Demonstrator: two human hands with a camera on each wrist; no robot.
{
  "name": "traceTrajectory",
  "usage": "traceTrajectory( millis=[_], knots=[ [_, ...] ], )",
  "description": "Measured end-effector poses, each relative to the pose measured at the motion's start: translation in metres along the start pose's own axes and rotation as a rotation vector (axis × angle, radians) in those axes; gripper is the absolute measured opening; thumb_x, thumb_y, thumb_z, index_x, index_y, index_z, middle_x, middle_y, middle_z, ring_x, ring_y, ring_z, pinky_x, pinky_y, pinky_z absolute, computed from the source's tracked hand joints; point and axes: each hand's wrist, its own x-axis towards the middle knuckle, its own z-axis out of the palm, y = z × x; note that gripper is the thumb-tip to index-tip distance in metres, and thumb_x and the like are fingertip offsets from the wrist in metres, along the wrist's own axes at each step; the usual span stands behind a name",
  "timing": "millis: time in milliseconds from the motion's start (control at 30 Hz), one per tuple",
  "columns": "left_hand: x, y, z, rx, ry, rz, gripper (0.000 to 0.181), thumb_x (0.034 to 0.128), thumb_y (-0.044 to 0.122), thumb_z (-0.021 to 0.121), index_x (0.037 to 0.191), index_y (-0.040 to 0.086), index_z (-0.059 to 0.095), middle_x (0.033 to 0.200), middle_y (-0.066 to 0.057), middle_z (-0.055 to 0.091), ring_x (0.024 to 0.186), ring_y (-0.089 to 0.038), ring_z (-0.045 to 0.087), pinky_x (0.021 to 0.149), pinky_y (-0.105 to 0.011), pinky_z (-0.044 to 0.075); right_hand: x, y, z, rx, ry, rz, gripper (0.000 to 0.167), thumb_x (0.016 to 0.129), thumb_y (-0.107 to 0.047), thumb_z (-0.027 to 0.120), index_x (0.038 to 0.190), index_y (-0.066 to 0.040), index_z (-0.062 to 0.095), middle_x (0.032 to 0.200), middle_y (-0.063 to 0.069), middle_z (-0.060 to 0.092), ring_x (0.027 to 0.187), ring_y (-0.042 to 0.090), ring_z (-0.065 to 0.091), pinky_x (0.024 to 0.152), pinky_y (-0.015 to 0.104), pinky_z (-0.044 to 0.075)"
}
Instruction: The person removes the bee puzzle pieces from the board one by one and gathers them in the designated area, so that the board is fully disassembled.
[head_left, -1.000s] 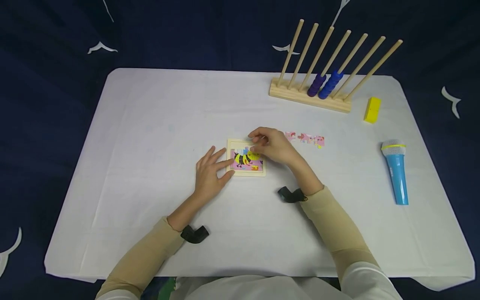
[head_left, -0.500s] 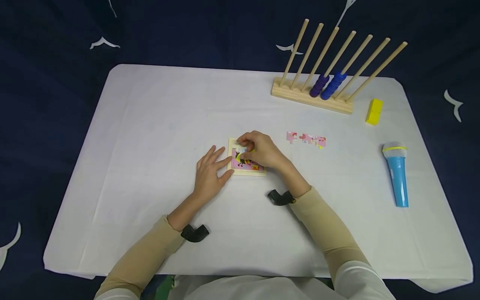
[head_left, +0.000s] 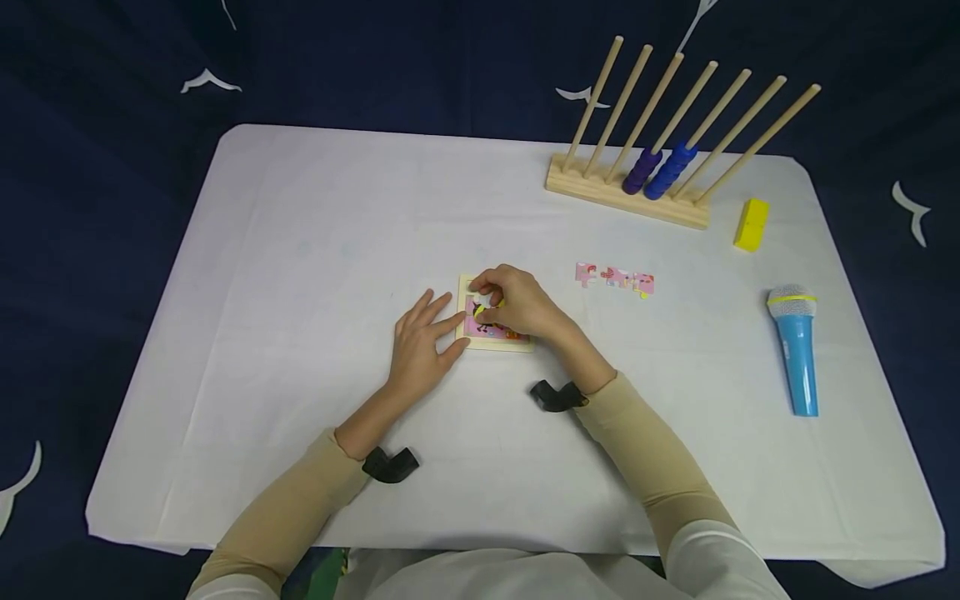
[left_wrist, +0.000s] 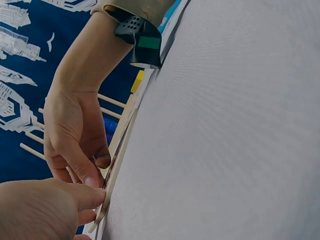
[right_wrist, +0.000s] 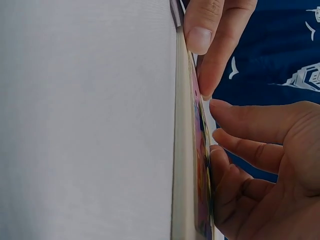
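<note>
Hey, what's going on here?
A person is busy with a small picture puzzle in a wooden frame. The left hand rests at the frame's left edge; the right hand is bent over the puzzle, though whether it holds a piece is hidden. A few loose pieces lie on the table, beyond the right hand.

One from high up, two from low down
The head view looks forward and down over the whole table (head_left: 300, 208). Both wrist views skim its surface from close by, turned sideways, and share the left hand (head_left: 422, 346), right hand (head_left: 519, 304) and frame (head_left: 498, 347).
</note>
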Motion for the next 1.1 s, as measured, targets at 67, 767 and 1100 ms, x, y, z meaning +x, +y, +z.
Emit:
traceTrajectory(
  millis=[67,767,1100],
  knots=[
    [0.0002,0.0002,0.0000,-0.001,0.002,0.001,0.039,0.0863,0.018,0.074,0.122,0.004,0.068,0.147,-0.017,0.048,0.146,-0.036,0.029,0.112,-0.060,0.024,0.0009,0.0005,0.0005,-0.006,0.001,0.003,0.040,0.079,-0.005,0.079,0.117,-0.002,0.065,0.109,0.014,0.063,0.089,0.024,0.060,0.084,0.035,0.050],
    [0.0001,0.0009,-0.0004,-0.018,0.017,-0.003,0.038,0.0854,0.016,0.074,0.121,0.004,0.069,0.146,-0.017,0.050,0.145,-0.036,0.030,0.112,-0.059,0.024,0.0032,0.0017,0.0044,-0.059,0.015,0.005,0.036,0.079,-0.003,0.078,0.113,-0.002,0.067,0.104,0.012,0.062,0.086,0.022,0.059,0.082,0.035,0.050],
    [-0.0003,0.0008,-0.0005,-0.013,0.020,0.004,0.036,0.0853,0.016,0.074,0.119,0.005,0.070,0.146,-0.017,0.050,0.145,-0.036,0.031,0.111,-0.059,0.025,0.0028,0.0004,0.0048,-0.051,0.014,0.022,0.035,0.080,-0.004,0.078,0.113,-0.003,0.067,0.103,0.011,0.061,0.083,0.021,0.057,0.080,0.033,0.047]
  ],
)
